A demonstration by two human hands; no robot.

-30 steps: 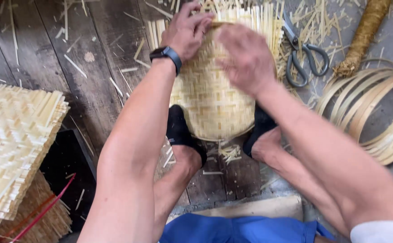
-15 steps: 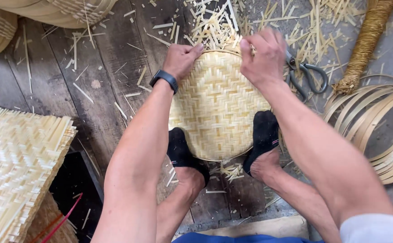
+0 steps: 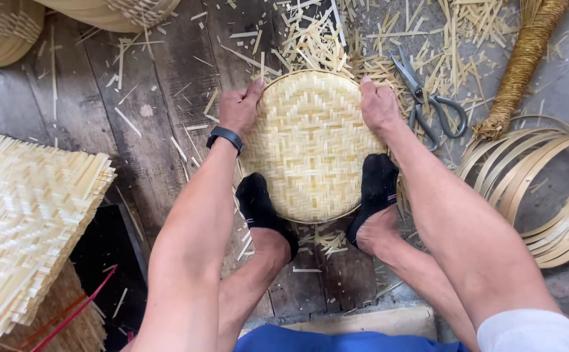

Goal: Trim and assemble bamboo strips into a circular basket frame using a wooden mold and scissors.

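Observation:
A round woven bamboo tray lies flat on the dark wooden floor, its herringbone weave facing up. My left hand, with a black wristband, grips its left rim. On the opposite rim sits my right hand, also gripping. Both my feet in black socks press against the tray's near edge, one at each side.
Scissors lie just right of the tray among bamboo offcuts. Coiled bamboo hoops and a wrapped straw bundle are at the right. A stack of woven mats fills the left; finished baskets stand at the top left.
The woven piece, held tilted with loose strip ends sticking up, has been pressed flat onto the floor as a round tray. Both hands moved out to its opposite rims.

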